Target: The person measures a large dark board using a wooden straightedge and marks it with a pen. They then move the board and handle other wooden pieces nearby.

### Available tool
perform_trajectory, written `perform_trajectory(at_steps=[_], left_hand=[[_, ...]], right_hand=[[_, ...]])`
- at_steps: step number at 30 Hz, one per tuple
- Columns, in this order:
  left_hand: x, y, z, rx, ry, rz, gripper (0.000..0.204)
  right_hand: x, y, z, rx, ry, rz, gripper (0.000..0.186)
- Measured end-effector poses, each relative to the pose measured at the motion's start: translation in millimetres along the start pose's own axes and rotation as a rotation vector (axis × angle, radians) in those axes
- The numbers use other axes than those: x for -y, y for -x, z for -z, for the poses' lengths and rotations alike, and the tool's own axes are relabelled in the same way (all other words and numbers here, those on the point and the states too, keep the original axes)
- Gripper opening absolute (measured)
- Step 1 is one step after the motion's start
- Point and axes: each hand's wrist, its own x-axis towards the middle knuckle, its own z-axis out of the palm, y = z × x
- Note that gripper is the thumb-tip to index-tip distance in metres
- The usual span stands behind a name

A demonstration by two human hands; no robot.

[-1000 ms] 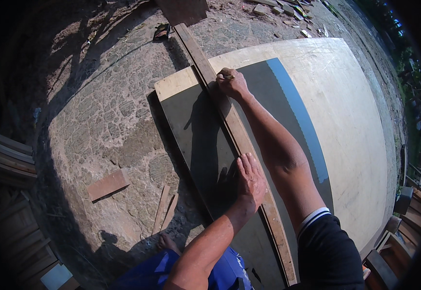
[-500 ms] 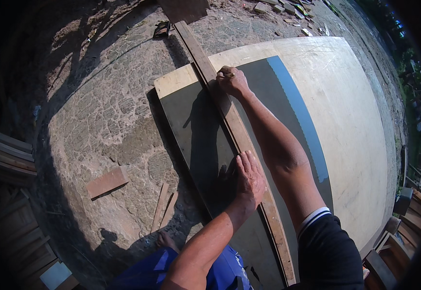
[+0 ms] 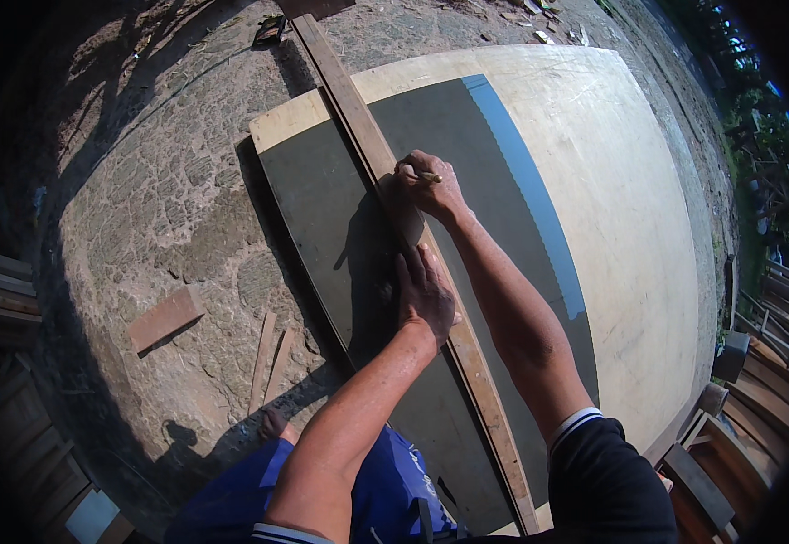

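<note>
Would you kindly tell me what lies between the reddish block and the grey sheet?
Two thin wooden strips lie on the ground there, in the head view.

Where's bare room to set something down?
Widest: pale plywood board, right of the wavy-edged blue strip. Smaller: the flat dark grey sheet between that strip and the long brown wooden plank, beyond the right hand. Crowded: mid-plank, with the left hand close by the right, and the right forearm over the sheet.
</note>
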Motion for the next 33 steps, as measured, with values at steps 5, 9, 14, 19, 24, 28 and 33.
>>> perform_trajectory(at_steps=[5, 9, 14, 19, 24, 28, 33], left_hand=[[-2.5, -3.0, -1.0, 0.045, 0.031, 0.038, 0.107], [-2.3, -6.3, -7.8, 0.032, 0.094, 0.043, 0.104], [-3.8, -6.2, -7.1, -0.008, -0.024, 0.086, 0.101], [-7.0, -3.0, 5.4, 0.029, 0.088, 0.097, 0.116], [-10.6, 0.3, 8.2, 0.045, 0.106, 0.146, 0.113], [-14.5, 5.6, -2.8, -0.196, 0.068, 0.070, 0.089], [-20.4, 14.2, -13.0, -0.222, 0.277, -0.024, 0.056]], right_hand=[[-18.3, 73.8, 12.8, 0.002, -0.024, 0.027, 0.024], [-32.3, 141.1, 24.0, 0.000, -0.029, -0.009, 0.022], [-53.2, 231.3, 40.5, 0.051, -0.057, -0.073, 0.020], [-73.9, 315.8, 49.8, -0.008, -0.032, -0.041, 0.015], [-89.5, 387.1, 66.1, 0.104, 0.024, -0.139, 0.017], [-98.9, 402.2, 63.0, -0.011, 0.010, -0.009, 0.017], [-104.4, 403.5, 62.0, 0.035, -0.007, -0.063, 0.017]])
